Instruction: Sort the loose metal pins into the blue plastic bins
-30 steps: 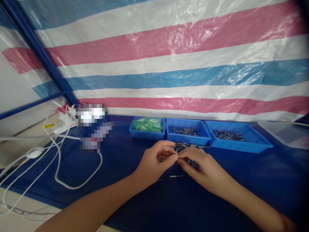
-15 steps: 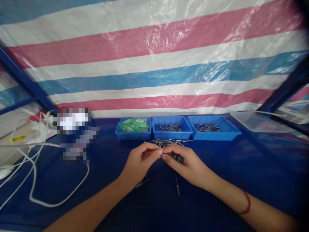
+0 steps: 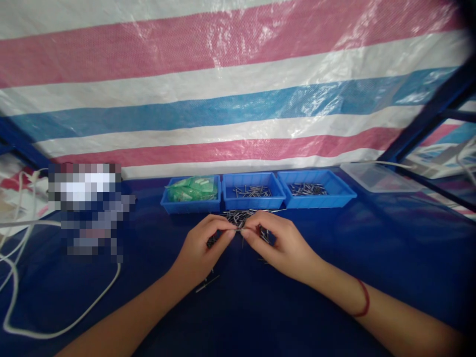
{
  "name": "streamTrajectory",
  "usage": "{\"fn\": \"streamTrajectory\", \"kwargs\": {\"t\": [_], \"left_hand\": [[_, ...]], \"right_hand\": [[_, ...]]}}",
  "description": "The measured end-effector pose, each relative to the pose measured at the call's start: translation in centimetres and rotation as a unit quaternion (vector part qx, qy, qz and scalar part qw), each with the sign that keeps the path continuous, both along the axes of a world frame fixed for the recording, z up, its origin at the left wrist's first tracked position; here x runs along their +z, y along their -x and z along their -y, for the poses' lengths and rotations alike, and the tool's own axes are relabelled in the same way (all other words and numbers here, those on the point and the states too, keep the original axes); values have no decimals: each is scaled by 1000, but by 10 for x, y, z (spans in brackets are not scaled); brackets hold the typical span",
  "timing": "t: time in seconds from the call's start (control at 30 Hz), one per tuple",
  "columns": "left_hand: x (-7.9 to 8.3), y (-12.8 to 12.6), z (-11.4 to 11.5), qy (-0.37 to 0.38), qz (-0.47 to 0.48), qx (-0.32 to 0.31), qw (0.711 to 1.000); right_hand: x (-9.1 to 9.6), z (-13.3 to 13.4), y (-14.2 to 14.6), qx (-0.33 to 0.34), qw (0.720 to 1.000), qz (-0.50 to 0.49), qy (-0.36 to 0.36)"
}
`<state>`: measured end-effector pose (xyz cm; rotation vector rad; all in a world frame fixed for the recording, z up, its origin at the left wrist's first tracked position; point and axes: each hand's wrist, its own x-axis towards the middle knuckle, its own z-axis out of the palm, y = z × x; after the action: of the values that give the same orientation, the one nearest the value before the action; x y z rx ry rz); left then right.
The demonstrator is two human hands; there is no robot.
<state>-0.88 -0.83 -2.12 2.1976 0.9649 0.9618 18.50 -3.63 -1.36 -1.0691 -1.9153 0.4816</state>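
My left hand [image 3: 203, 248] and my right hand [image 3: 280, 245] meet fingertip to fingertip over the table. Both pinch a thin blind rivet [image 3: 239, 230], which shows only as a short metal bit between the fingertips. Behind and beneath the fingers lies a heap of loose blind rivets [image 3: 238, 216], partly covered by both hands. One separate rivet [image 3: 207, 283] rests on the table beside my left wrist.
A blue bin [image 3: 191, 206] at the back contains green plastic bags. Beside it, a middle blue bin [image 3: 255, 203] and a right blue bin [image 3: 320, 200] contain rivets. A clear plastic lid [image 3: 379, 178] lies at right; white cables [image 3: 70, 332] loop at left.
The view has turned slightly right, so everything sits further left. The fingertips have parted a little, exposing the rivet between them. The single rivet below my right hand no longer shows there.
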Motion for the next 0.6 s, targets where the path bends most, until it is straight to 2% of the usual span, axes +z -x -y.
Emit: {"fn": "streamTrajectory", "kwargs": {"t": [0.07, 0.13, 0.23, 0.33, 0.43, 0.5, 0.57, 0.6], "left_hand": [[1, 1, 0, -46, -47, 4, 998], [4, 3, -2, -82, -105, 19, 991], [18, 10, -9, -119, -206, 25, 971], [36, 24, -11, -140, -268, 32, 953], [44, 42, 2, -131, -312, 62, 939], [37, 55, 17, -110, -343, 65, 930], [23, 67, 30, -100, -370, 61, 922], [15, 71, 34, -92, -382, 60, 918]], "right_hand": [[2, -3, -4, -2, 997, 57, -58], [5, -9, -15, -34, 991, 78, -101], [7, -24, -46, -173, 973, 76, -132], [5, -42, -82, -331, 931, 93, -120], [7, -50, -100, -410, 890, 168, -106], [12, -43, -95, -410, 890, 169, -107], [15, -25, -81, -345, 923, 146, -88], [13, -12, -72, -280, 946, 151, -53]]}}
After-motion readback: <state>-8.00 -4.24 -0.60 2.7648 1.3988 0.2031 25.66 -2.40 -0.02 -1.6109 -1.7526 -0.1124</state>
